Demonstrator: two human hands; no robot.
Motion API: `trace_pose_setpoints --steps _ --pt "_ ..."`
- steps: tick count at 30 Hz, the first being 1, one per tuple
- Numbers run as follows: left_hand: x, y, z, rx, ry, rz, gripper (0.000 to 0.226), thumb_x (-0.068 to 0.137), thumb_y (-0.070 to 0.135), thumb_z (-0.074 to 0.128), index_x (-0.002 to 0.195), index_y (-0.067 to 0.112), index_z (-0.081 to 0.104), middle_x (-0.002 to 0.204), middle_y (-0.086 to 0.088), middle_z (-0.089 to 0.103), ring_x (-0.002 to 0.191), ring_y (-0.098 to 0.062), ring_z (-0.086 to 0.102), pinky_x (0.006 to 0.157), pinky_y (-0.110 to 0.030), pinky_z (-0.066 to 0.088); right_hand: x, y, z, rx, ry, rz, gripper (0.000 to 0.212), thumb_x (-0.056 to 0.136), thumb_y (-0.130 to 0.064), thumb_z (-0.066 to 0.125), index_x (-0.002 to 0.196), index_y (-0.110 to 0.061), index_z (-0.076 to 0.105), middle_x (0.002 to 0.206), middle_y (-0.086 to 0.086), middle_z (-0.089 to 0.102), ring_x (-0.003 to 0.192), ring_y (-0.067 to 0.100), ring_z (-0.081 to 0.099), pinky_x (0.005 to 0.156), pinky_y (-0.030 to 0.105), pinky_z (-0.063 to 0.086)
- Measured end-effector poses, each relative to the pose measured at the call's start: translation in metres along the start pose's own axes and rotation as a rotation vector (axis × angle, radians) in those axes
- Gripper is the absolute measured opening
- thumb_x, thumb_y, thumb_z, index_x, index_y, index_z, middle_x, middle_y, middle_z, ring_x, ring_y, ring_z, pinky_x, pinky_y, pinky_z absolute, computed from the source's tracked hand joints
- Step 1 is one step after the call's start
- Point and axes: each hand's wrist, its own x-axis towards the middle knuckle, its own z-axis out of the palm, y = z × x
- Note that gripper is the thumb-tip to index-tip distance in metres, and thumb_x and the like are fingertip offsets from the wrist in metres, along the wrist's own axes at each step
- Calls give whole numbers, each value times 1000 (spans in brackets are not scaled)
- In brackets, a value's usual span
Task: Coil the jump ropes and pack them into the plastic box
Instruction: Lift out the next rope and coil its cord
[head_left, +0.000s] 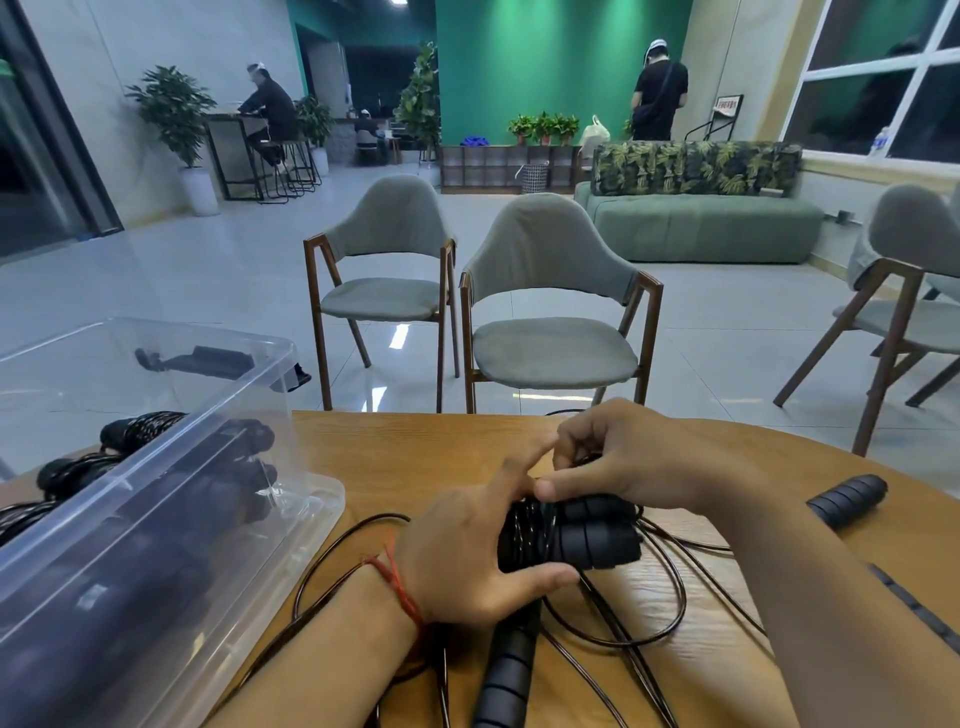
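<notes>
My left hand (467, 561) grips a coiled black jump rope bundle (587, 540), two ribbed foam handles side by side with cord wound around them. My right hand (618, 457) pinches the cord at the top of that bundle. Loose black cord (670, 618) loops over the wooden table (415, 457) beneath. Another ribbed handle (506, 670) lies near my left wrist, and a further one (847, 501) lies at the right. The clear plastic box (171, 519) stands at the left, holding several coiled black ropes (228, 467).
A clear lid (130, 353) leans behind the box. Two grey chairs (550, 322) stand beyond the table's far edge, a third at the right. A dark strip (914, 608) lies by my right forearm. People are far off in the room.
</notes>
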Motion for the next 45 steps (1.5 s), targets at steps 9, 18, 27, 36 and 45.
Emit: trace_pose_setpoints --steps 9,18,27,36,45 --pt "-3 0 3 -115 0 162 101 94 43 79 168 30 13 112 1 74 91 -4 70 77 -20 57 3 13 2 88 -135 106 53 85 -51 84 95 1 75 76 7 66 70 14 59 65 22 47" --pt "-1 -7 9 -367 459 29 65 104 65 46 149 18 51 106 1 69 87 -21 70 70 -31 57 30 18 39 209 165 -20 15 102 -23 69 89 -28 74 85 1 72 84 21 65 78 29 53" --pt "7 -21 -2 -734 723 -545 52 106 62 44 122 17 64 90 -4 70 79 -27 69 58 -39 53 27 11 64 -261 324 -121 23 110 -47 53 113 -39 74 84 -17 67 81 4 61 66 25 42" --pt "11 -30 -1 -630 741 -580 41 97 60 61 128 33 54 100 -4 72 87 -21 72 70 -38 53 19 -11 58 -324 323 -144 35 106 -56 54 79 -35 61 65 -8 57 63 9 53 58 26 35" --pt "8 -34 3 -72 538 -532 56 106 64 40 160 53 29 130 17 51 108 2 55 78 -19 45 7 -31 47 -430 334 -320 30 108 -53 48 84 -37 57 67 -8 57 70 13 56 57 25 33"
